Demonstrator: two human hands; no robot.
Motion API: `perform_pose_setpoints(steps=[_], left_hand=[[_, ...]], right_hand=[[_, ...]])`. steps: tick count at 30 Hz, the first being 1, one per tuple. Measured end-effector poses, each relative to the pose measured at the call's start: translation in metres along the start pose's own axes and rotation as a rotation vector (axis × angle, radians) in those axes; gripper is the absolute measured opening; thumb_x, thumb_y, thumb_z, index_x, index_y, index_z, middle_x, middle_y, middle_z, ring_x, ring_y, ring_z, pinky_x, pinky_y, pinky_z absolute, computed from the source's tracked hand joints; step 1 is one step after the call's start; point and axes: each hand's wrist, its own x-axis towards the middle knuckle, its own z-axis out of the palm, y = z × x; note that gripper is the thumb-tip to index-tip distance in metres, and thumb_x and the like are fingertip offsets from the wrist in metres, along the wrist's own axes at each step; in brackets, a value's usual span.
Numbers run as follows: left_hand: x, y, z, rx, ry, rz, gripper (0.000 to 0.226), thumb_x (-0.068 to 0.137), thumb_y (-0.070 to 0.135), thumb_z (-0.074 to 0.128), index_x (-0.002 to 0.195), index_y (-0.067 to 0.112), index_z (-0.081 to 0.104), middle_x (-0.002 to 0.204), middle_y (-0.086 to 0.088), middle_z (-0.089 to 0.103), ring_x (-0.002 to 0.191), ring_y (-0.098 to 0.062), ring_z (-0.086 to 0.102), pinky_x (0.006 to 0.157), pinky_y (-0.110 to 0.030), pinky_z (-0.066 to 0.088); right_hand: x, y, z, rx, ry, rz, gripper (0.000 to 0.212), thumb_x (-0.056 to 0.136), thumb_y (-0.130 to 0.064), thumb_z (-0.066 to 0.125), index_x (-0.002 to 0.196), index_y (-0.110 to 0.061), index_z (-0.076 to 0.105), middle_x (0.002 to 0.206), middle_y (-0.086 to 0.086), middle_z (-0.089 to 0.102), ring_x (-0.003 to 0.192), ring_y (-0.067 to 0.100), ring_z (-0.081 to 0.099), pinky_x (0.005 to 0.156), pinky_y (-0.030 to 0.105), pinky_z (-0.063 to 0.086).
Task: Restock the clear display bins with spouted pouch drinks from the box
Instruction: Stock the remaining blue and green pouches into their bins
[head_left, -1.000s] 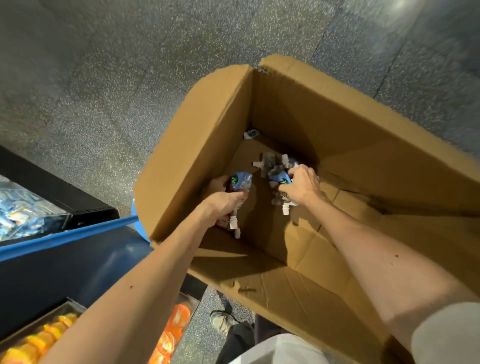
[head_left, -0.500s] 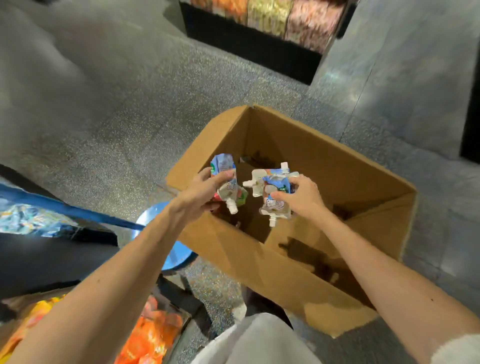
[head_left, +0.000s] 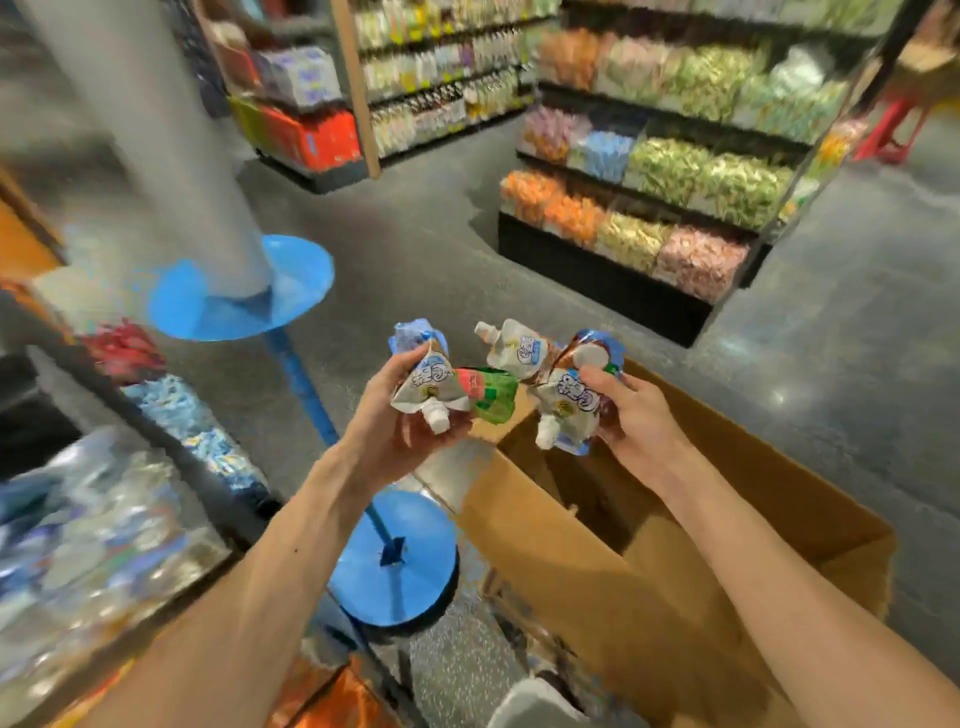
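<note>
My left hand (head_left: 387, 434) grips a bunch of spouted pouch drinks (head_left: 441, 382), white, blue and green, with one white spout pointing down. Another bunch of pouches (head_left: 563, 387), white and brown with blue edges, sits in the grip of my right hand (head_left: 636, 415). Both hands are raised above the near left corner of the open cardboard box (head_left: 649, 587), which stands on the grey floor. The clear display bins (head_left: 98, 525) lie at the left, blurred, filled with blue and silver packets.
A grey pillar with a blue round base (head_left: 244, 291) stands at the left, and a second blue disc (head_left: 395, 571) lies by the box. Shelves of bagged snacks (head_left: 665, 208) fill the back right. Open floor lies between them.
Both hands have lifted out of the box with their pouches and risen above its rim. The view has swung up from the box to the shop aisle.
</note>
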Motion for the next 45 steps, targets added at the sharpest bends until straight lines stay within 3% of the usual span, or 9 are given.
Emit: perform_pose_setpoints(steps=[5, 8, 14, 20, 24, 29, 36, 40, 45], left_hand=[[-0.103, 0.054, -0.035, -0.114, 0.029, 0.206, 0.037, 0.092, 0.041, 0.051, 0.071, 0.015, 0.070, 0.072, -0.008, 0.061, 0.054, -0.017, 0.061, 0.059, -0.029, 0.054], [-0.153, 0.075, -0.045, -0.056, 0.030, 0.266, 0.047, 0.095, 0.041, 0.044, 0.068, 0.017, 0.072, 0.066, -0.004, 0.064, 0.053, -0.015, 0.061, 0.055, -0.025, 0.048], [-0.205, 0.085, -0.063, 0.015, -0.007, 0.312, 0.053, 0.096, 0.030, 0.040, 0.057, 0.016, 0.074, 0.057, 0.000, 0.067, 0.049, -0.011, 0.064, 0.047, -0.019, 0.050], [-0.191, 0.072, -0.054, 0.223, -0.045, 0.226, 0.021, 0.090, 0.014, 0.058, 0.109, 0.006, 0.057, 0.061, 0.001, 0.070, 0.052, -0.007, 0.066, 0.049, -0.018, 0.051], [-0.134, 0.051, -0.036, 0.161, -0.074, 0.164, 0.042, 0.100, 0.021, 0.042, 0.071, 0.014, 0.072, 0.057, 0.003, 0.067, 0.051, -0.006, 0.063, 0.051, -0.016, 0.050], [-0.045, 0.020, -0.018, -0.017, -0.054, 0.035, 0.029, 0.056, 0.036, 0.089, 0.070, 0.017, 0.073, 0.067, 0.000, 0.066, 0.061, -0.014, 0.065, 0.059, -0.023, 0.054], [0.053, -0.019, -0.006, -0.005, 0.010, -0.212, 0.024, 0.058, 0.034, 0.086, 0.063, 0.016, 0.072, 0.061, 0.003, 0.066, 0.053, -0.011, 0.063, 0.053, -0.021, 0.051], [0.101, -0.051, -0.015, -0.014, 0.063, -0.316, 0.055, 0.096, 0.030, 0.036, 0.052, 0.018, 0.066, 0.052, 0.004, 0.060, 0.045, -0.007, 0.057, 0.048, -0.018, 0.047], [0.148, -0.086, -0.039, -0.050, 0.225, -0.392, 0.029, 0.079, 0.037, 0.064, 0.093, 0.012, 0.060, 0.080, -0.003, 0.065, 0.070, -0.016, 0.062, 0.069, -0.027, 0.053]], right_hand=[[-0.040, 0.007, 0.119, 0.144, -0.292, 0.003, 0.027, 0.092, -0.014, 0.057, 0.077, -0.012, 0.079, 0.079, 0.004, 0.076, 0.070, 0.015, 0.072, 0.059, 0.024, 0.058], [-0.060, 0.018, 0.169, 0.182, -0.439, 0.029, 0.021, 0.072, -0.029, 0.073, 0.082, -0.013, 0.081, 0.093, 0.009, 0.076, 0.082, 0.020, 0.073, 0.075, 0.031, 0.060], [-0.086, 0.029, 0.206, 0.123, -0.644, 0.200, 0.025, 0.081, -0.025, 0.057, 0.087, -0.004, 0.069, 0.065, 0.006, 0.070, 0.046, 0.013, 0.064, 0.043, 0.021, 0.051], [-0.076, 0.025, 0.187, 0.012, -0.687, 0.390, 0.077, 0.064, -0.032, 0.090, 0.129, -0.003, 0.062, 0.129, 0.018, 0.063, 0.117, 0.033, 0.059, 0.109, 0.048, 0.043], [-0.049, 0.012, 0.141, -0.006, -0.590, 0.410, 0.038, 0.082, -0.025, 0.067, 0.112, -0.003, 0.064, 0.096, 0.013, 0.073, 0.075, 0.021, 0.072, 0.064, 0.029, 0.060], [0.024, 0.021, 0.053, 0.092, -0.435, 0.445, 0.047, 0.052, -0.018, 0.091, 0.094, -0.002, 0.077, 0.095, 0.015, 0.075, 0.079, 0.025, 0.074, 0.071, 0.033, 0.061], [0.144, 0.138, -0.100, -0.259, 0.107, 0.589, 0.025, 0.096, -0.017, 0.059, 0.109, 0.003, 0.066, 0.083, 0.013, 0.074, 0.060, 0.020, 0.071, 0.061, 0.031, 0.058], [0.173, 0.217, -0.149, -0.557, 0.204, 0.786, 0.027, 0.084, -0.014, 0.073, 0.099, 0.007, 0.066, 0.080, 0.014, 0.071, 0.055, 0.020, 0.065, 0.049, 0.025, 0.050], [0.197, 0.283, -0.152, -0.660, 0.058, 0.937, 0.031, 0.087, -0.023, 0.067, 0.099, 0.005, 0.060, 0.080, 0.014, 0.067, 0.065, 0.026, 0.064, 0.055, 0.027, 0.048]])
